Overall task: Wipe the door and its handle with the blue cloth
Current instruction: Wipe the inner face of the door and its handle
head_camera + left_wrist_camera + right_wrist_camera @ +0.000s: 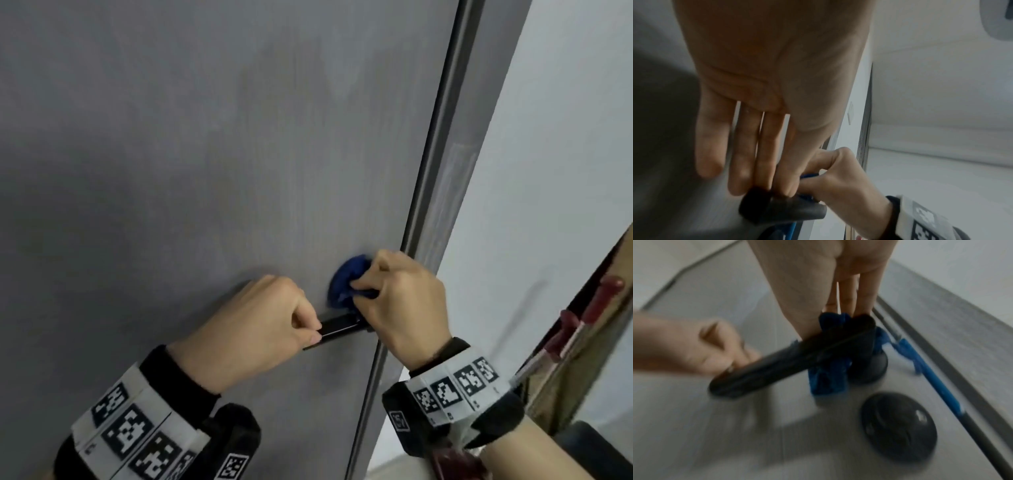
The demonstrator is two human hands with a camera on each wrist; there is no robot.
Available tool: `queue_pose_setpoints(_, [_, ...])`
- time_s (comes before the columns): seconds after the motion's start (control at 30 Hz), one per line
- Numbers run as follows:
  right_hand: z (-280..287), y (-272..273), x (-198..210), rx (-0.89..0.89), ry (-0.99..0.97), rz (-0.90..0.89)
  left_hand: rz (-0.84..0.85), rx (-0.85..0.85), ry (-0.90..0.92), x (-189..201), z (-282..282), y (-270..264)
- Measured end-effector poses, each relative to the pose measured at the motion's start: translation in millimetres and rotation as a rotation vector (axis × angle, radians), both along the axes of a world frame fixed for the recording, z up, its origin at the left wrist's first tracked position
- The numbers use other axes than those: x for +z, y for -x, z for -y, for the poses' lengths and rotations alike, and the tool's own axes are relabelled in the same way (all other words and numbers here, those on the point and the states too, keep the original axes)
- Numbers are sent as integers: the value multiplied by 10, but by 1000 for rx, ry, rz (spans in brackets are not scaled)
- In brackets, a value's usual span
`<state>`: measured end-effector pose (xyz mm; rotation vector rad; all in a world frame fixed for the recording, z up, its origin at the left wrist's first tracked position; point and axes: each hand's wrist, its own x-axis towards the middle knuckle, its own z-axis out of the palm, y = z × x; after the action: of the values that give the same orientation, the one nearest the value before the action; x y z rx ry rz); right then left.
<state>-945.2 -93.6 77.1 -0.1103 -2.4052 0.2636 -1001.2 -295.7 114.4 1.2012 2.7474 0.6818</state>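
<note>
The grey door [205, 154] fills nearly everything in front of the person, its dark edge strip running down just past the right hand [400, 301]. Beyond that hand, further right, stands a pale wall [548, 137], and low in that corner some wooden pieces with red pegs [582, 315], too blurred to make out.

Both wrists wear bands printed with black-and-white markers [130, 428].

The black lever handle [337, 329] juts out from the door between the two hands. The left hand [253, 329] has its fingers curled round the free end of the lever, thumb tip lying along the top of it. The right hand is clenched on the blue cloth [346, 281], bunched up and pressed against the door and the handle's root, just above the lever. From the right wrist view the cloth [828, 378] wraps round the lever near its round base, a loose blue tail trailing toward the door's edge. Below that hand sits a round dark lock plate [898, 428], flat on the door.
</note>
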Motion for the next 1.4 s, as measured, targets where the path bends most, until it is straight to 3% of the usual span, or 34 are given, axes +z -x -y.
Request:
queue_pose_setpoints(0.17, [75, 45, 148, 107, -46, 211, -173, 112, 37, 382, 92, 3])
queue_pose_setpoints(0.3, [6, 30, 396, 252, 158, 507, -120, 113, 13, 596, 86, -18])
queue_pose_setpoints(0.37, [-70, -100, 485, 274, 432, 381, -115, 116, 27, 638, 84, -46])
queue_pose_setpoints(0.47, [-239, -418, 625, 146, 715, 80, -58, 122, 104, 572, 55, -94])
queue_pose_setpoints(0.6, [-492, -552, 775, -36, 926, -151, 104, 126, 117, 351, -63, -172])
queue_pose_setpoints(0.8, [-413, -244, 429, -45, 890, -68, 203, 191, -22, 116, -146, -242])
queue_pose_setpoints(1.0, [-151, -35, 140, 28, 474, -29, 253, 208, -102, 54, -131, -235])
queue_pose_setpoints(1.1, [-227, -151, 32, 139, 404, 45, 177, 234, -251, 81, -198, -271])
queue_pose_setpoints(1.23, [-250, -293, -114, 229, 468, 118, 223, 169, -277, 138, -462, -361])
queue_pose_setpoints(1.4, [-164, -261, -119, 80, 900, 97, 345, 261, -295, 152, -706, -370])
